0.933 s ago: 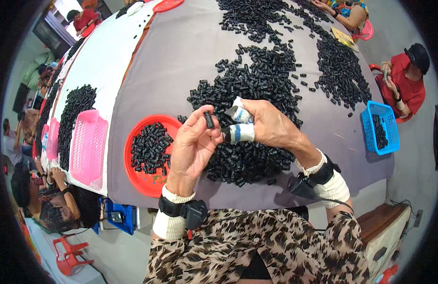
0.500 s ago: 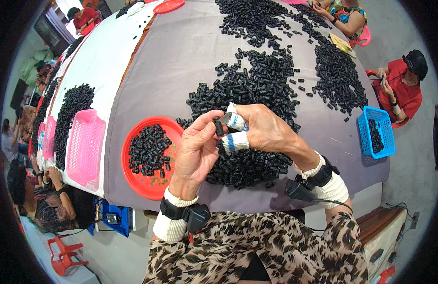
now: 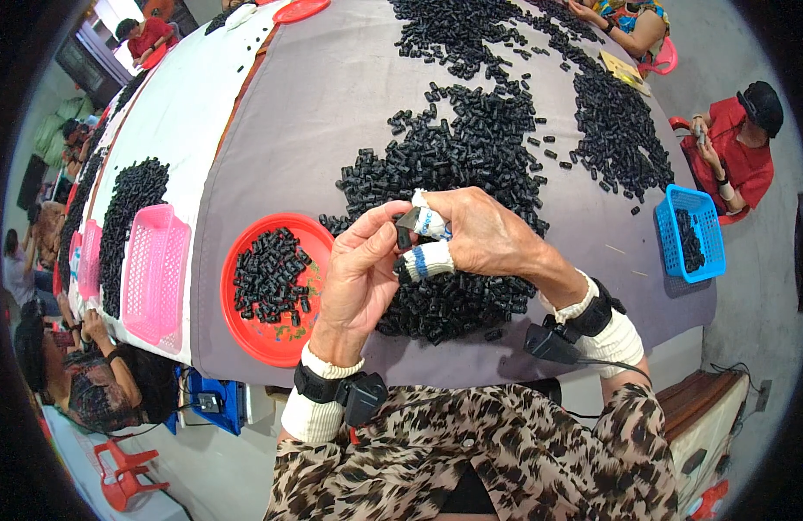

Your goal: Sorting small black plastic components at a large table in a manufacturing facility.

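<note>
My left hand pinches a small black cylindrical plastic piece between thumb and fingertips. Against its upper end lies a small grey blade, gripped in my right hand; its handle is hidden by the fingers. White wraps with blue marks cover my right thumb and a finger. Both hands meet above a large heap of similar black pieces. Beside my left hand, a round red tray holds more of these pieces and a few green scraps.
A pink basket stands at left, a blue basket with black pieces at right. Other heaps lie farther over the grey cloth. A person in red sits at right; others sit around the tables. Cabled straps circle my wrists.
The blade has turned and shows a broader face over the top of the black piece. Both hands stay in nearly the same place. The view has shifted slightly.
</note>
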The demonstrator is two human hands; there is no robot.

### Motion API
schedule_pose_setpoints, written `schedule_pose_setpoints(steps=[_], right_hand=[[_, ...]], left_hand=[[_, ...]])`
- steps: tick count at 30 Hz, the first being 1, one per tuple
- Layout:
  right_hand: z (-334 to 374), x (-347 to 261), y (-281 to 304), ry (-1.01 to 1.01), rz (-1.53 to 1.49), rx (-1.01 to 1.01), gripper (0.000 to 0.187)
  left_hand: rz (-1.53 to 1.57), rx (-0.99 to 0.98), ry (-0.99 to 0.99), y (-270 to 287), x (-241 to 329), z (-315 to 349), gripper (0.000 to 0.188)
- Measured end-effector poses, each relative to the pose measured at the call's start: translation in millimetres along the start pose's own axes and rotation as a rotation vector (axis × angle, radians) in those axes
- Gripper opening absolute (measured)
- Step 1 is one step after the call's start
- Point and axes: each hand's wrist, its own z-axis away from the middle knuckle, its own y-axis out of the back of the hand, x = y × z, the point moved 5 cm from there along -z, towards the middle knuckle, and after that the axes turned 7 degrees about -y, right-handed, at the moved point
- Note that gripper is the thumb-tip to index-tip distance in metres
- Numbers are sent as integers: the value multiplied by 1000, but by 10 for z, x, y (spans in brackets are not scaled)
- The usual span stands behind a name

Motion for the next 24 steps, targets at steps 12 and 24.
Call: schedule_pose_setpoints(steps=[12, 24], right_hand=[[34, -38, -54, 53, 105, -45, 34], [54, -49, 54, 19, -9, 9, 40]], left_hand=[[-87, 34, -5, -59, 30, 38, 23], [39, 23, 29, -100, -21, 31, 26]])
